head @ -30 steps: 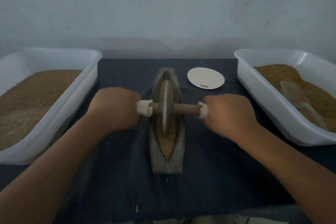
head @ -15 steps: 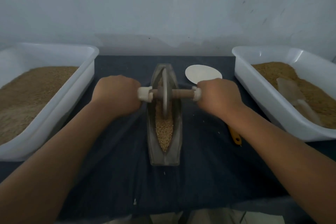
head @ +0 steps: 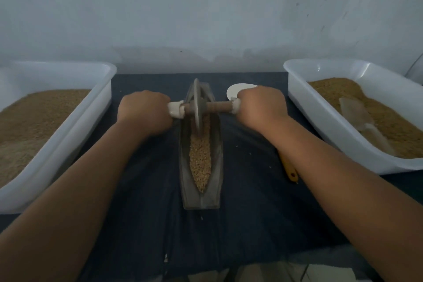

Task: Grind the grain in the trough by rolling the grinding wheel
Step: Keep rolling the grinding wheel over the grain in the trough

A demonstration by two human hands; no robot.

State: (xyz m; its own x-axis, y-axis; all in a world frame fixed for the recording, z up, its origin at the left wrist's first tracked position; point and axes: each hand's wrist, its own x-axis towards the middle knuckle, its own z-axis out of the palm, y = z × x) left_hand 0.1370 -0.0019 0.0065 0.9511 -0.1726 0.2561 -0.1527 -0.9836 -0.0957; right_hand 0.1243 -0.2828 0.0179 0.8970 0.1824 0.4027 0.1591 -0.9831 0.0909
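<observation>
A narrow boat-shaped metal trough [head: 216, 181] lies lengthwise on the dark cloth, filled with tan grain [head: 200, 155]. A thin grinding wheel [head: 197, 104] stands upright in the trough's far end, on a wooden axle [head: 217, 107] with white wrapped ends. My left hand [head: 144, 111] grips the axle's left end and my right hand [head: 261, 109] grips its right end. Both fists hide the handle tips.
A white tub [head: 68, 126] of brown grain stands at the left. Another white tub [head: 329, 126] at the right holds grain and a clear scoop [head: 359, 121]. A white dish [head: 233, 90] sits behind my right hand. A yellow-handled tool [head: 289, 170] pokes out under my right forearm.
Both hands have rolled the wheel away from me, from the trough's middle to its far end. The near stretch of grain now lies uncovered.
</observation>
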